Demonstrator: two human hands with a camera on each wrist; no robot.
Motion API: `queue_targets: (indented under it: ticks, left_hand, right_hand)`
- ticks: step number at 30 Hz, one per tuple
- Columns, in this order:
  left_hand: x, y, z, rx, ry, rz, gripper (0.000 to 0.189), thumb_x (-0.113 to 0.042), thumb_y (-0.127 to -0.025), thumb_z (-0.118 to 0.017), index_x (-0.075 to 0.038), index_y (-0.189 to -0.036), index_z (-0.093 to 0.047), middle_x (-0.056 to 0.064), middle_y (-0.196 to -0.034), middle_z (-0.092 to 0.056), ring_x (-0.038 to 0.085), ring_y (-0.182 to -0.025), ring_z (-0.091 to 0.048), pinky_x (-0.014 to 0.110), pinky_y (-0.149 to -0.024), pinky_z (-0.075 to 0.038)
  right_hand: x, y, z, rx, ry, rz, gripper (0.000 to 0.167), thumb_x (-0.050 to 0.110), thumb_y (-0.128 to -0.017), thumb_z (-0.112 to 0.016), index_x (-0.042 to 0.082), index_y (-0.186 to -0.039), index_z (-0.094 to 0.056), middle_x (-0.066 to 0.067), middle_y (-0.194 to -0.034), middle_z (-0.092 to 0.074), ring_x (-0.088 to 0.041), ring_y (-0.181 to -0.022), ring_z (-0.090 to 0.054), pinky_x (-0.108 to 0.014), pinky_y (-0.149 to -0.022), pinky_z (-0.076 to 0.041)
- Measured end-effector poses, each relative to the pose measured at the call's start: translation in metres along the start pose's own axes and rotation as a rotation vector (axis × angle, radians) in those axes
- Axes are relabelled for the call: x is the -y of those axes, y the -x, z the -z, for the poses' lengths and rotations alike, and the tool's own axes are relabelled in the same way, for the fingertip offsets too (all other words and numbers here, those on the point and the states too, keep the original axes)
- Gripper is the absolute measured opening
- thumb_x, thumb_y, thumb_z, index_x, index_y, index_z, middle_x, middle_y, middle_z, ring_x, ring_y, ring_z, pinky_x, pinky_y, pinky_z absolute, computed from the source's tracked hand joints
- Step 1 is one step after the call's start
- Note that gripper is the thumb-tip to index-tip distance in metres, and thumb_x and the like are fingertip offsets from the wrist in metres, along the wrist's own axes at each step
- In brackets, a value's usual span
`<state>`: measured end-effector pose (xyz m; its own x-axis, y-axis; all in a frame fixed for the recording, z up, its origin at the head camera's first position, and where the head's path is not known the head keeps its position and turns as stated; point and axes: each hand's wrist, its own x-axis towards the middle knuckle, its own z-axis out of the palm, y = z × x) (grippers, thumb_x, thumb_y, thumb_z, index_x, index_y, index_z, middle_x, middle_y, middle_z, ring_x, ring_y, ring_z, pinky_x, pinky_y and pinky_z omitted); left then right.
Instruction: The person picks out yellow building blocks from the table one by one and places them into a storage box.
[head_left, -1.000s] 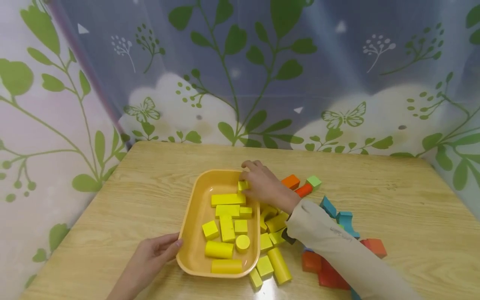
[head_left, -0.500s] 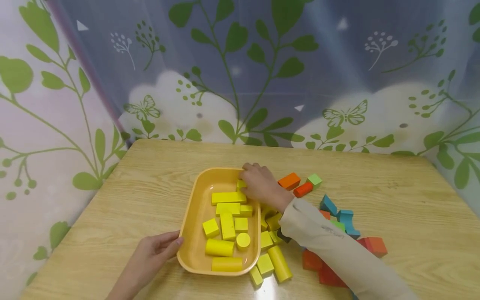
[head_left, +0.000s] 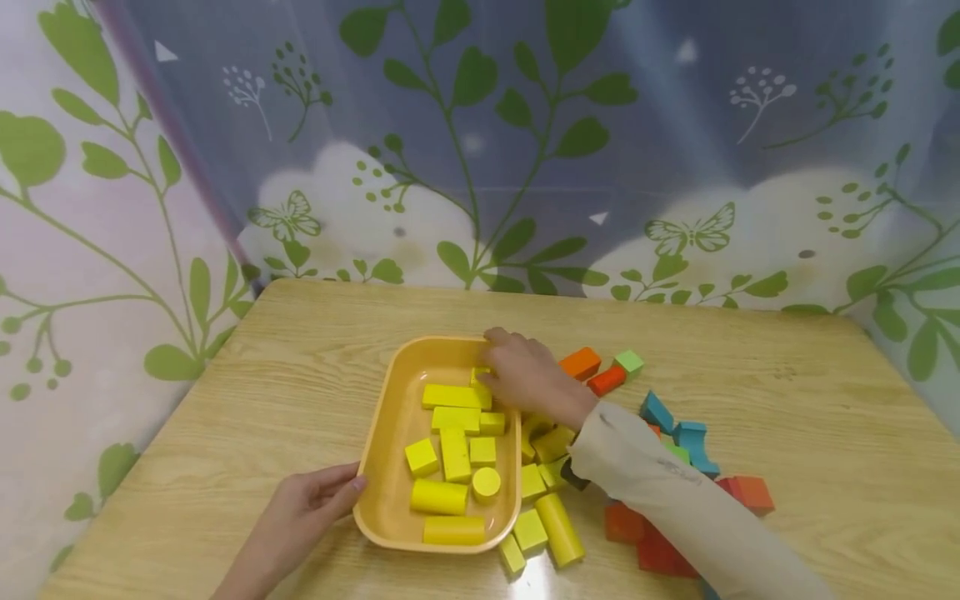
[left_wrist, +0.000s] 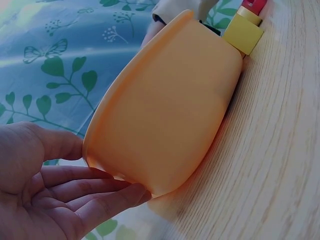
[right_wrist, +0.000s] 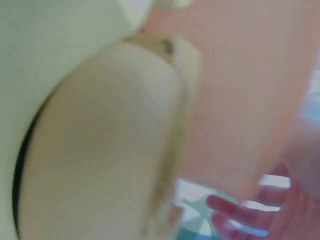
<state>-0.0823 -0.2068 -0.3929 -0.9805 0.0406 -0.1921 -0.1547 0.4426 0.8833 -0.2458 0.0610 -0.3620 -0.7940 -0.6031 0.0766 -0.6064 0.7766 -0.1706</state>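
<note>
In the head view my left hand (head_left: 303, 512) grips the left rim of an orange-yellow plastic tray (head_left: 375, 467). The left wrist view shows that thumb at the rim and the fingers against the tray's outer wall (left_wrist: 155, 110). Over the tray's far right corner, my right hand (head_left: 525, 371) holds a small yellow block (head_left: 478, 379) at its fingertips; most of the grip is hidden. Inside lie several more yellow blocks, among them a long bar (head_left: 453, 397), a cube (head_left: 422, 457) and a cylinder (head_left: 438, 497). A sleeve (right_wrist: 100, 135) blurs much of the right wrist view.
Right of the tray are loose yellow blocks, including a long cylinder (head_left: 558, 531) and a cube (head_left: 530, 532). Farther right lie red blocks (head_left: 663, 550), blue blocks (head_left: 693, 446), an orange block (head_left: 581, 364) and a green cube (head_left: 628, 362). A patterned curtain (head_left: 480, 167) stands behind the table (head_left: 322, 350).
My right hand and the small yellow block have shifted only slightly at the tray's far right corner. The left hand stays on the rim, and the other blocks lie as before.
</note>
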Motion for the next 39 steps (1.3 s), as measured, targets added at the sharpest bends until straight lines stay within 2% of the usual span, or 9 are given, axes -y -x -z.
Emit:
queue_targets:
  ticks: [4, 7, 10, 14, 17, 21, 28, 34, 39]
  left_hand:
    - [0.000, 0.000, -0.001, -0.004, -0.008, -0.004, 0.044, -0.021, -0.096, -0.061, 0.012, -0.126, -0.055, 0.023, -0.114, -0.066, 0.030, -0.100, -0.068, 0.030, -0.077, -0.059]
    - [0.000, 0.000, -0.001, -0.013, -0.012, -0.001, 0.044, -0.020, -0.096, -0.061, 0.012, -0.126, -0.055, 0.022, -0.114, -0.067, 0.029, -0.100, -0.068, 0.030, -0.077, -0.059]
    - [0.001, 0.000, -0.001, -0.016, -0.010, -0.003, 0.043, -0.019, -0.096, -0.061, 0.012, -0.125, -0.055, 0.023, -0.113, -0.067, 0.029, -0.099, -0.068, 0.030, -0.076, -0.059]
    - [0.000, 0.000, 0.000, -0.018, -0.003, -0.007, 0.042, -0.017, -0.096, -0.061, 0.013, -0.125, -0.055, 0.023, -0.112, -0.067, 0.030, -0.099, -0.068, 0.029, -0.076, -0.059]
    - [-0.001, 0.000, 0.000, -0.019, 0.001, -0.004, 0.041, -0.017, -0.096, -0.060, 0.013, -0.125, -0.055, 0.023, -0.112, -0.067, 0.029, -0.099, -0.068, 0.030, -0.077, -0.059]
    - [-0.001, 0.001, -0.001, -0.022, 0.002, 0.007, 0.041, -0.016, -0.096, -0.061, 0.012, -0.125, -0.056, 0.022, -0.112, -0.068, 0.029, -0.099, -0.068, 0.030, -0.077, -0.059]
    - [0.001, 0.000, -0.002, -0.020, 0.009, -0.006, 0.041, -0.017, -0.096, -0.061, 0.012, -0.125, -0.056, 0.022, -0.111, -0.068, 0.028, -0.098, -0.069, 0.029, -0.077, -0.059]
    - [0.000, 0.000, -0.001, -0.023, -0.028, 0.011, 0.044, -0.021, -0.097, -0.060, 0.011, -0.125, -0.056, 0.022, -0.113, -0.067, 0.029, -0.099, -0.068, 0.030, -0.077, -0.059]
    - [0.000, 0.000, -0.001, -0.023, -0.025, 0.005, 0.044, -0.022, -0.096, -0.061, 0.011, -0.125, -0.056, 0.022, -0.112, -0.068, 0.028, -0.097, -0.069, 0.030, -0.076, -0.059]
  right_hand:
    - [-0.016, 0.021, 0.017, -0.142, -0.124, 0.022, 0.017, 0.011, -0.093, -0.065, 0.006, -0.109, -0.070, -0.013, -0.118, -0.063, -0.027, -0.096, -0.064, -0.037, -0.071, -0.058]
    - [-0.028, 0.045, 0.028, -0.169, -0.182, 0.035, 0.013, 0.005, -0.090, -0.067, 0.005, -0.103, -0.071, -0.008, -0.099, -0.069, -0.020, -0.083, -0.065, -0.033, -0.068, -0.057]
    - [-0.034, 0.072, 0.031, -0.087, -0.192, 0.090, 0.012, -0.001, -0.086, -0.069, 0.006, -0.095, -0.071, -0.004, -0.089, -0.069, -0.017, -0.077, -0.064, -0.030, -0.067, -0.057]
    - [-0.036, 0.102, 0.024, 0.058, -0.169, 0.133, 0.022, -0.007, -0.080, -0.071, 0.007, -0.097, -0.071, -0.002, -0.095, -0.068, -0.019, -0.087, -0.065, -0.030, -0.072, -0.057]
    - [-0.036, 0.114, 0.016, 0.074, -0.140, 0.123, 0.027, -0.008, -0.079, -0.073, 0.008, -0.101, -0.071, -0.003, -0.102, -0.065, -0.021, -0.093, -0.064, -0.031, -0.074, -0.058]
    - [-0.034, 0.118, 0.007, 0.027, -0.084, 0.130, 0.031, -0.006, -0.076, -0.078, 0.007, -0.103, -0.068, -0.004, -0.101, -0.065, -0.020, -0.089, -0.063, -0.031, -0.072, -0.057]
    - [-0.025, 0.113, -0.001, 0.025, 0.109, 0.189, 0.032, -0.004, -0.079, -0.075, 0.007, -0.109, -0.069, -0.006, -0.101, -0.069, -0.026, -0.092, -0.061, -0.042, -0.084, -0.054]
    - [-0.025, 0.111, -0.002, 0.027, 0.259, 0.280, 0.032, -0.002, -0.075, -0.079, 0.005, -0.104, -0.069, -0.005, -0.095, -0.063, -0.024, -0.091, -0.056, -0.039, -0.083, -0.053]
    - [-0.029, 0.111, 0.010, -0.009, 0.324, 0.256, 0.032, -0.008, -0.077, -0.076, 0.002, -0.105, -0.064, -0.010, -0.104, -0.061, -0.028, -0.097, -0.053, -0.041, -0.083, -0.050]
